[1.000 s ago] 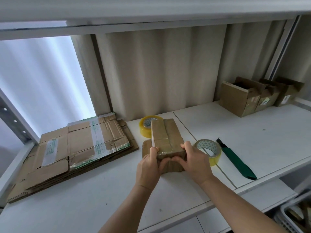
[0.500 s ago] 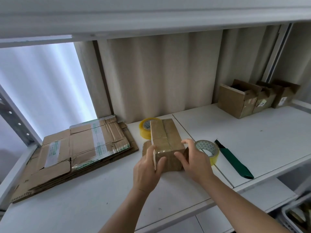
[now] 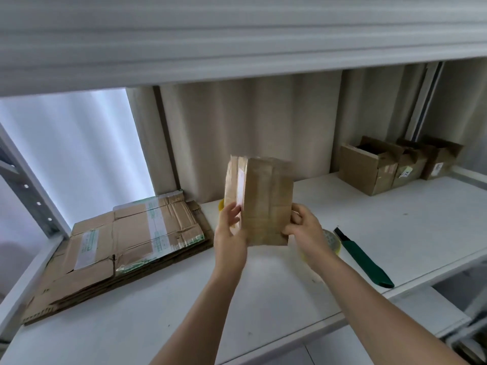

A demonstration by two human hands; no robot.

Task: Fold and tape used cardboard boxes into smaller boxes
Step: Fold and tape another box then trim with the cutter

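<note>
No writing can be read anywhere: the green print on the tape strips of the flat cardboard (image 3: pixel 126 241) at 9 o'clock is too blurred, and so are the small labels on the three open boxes (image 3: pixel 395 167) at 2 o'clock. The box (image 3: pixel 263 201) stands upright in the air at the centre, clear of the bench (image 3: pixel 263 299), with a glossy tape strip down its left edge. The left hand (image 3: pixel 230 233) grips its lower left corner, thumb on the near face and fingers (image 3: pixel 233 212) curled round the taped edge. The right hand (image 3: pixel 305 230) holds the lower right edge, fingers bent onto the side. Both forearms reach up from 6 o'clock. A tape roll (image 3: pixel 332 241) lies partly hidden behind the right wrist at 3 o'clock, with a green-handled cutter (image 3: pixel 366 262) just beside it. A sliver of a yellow roll (image 3: pixel 220 205) shows behind the left hand.
</note>
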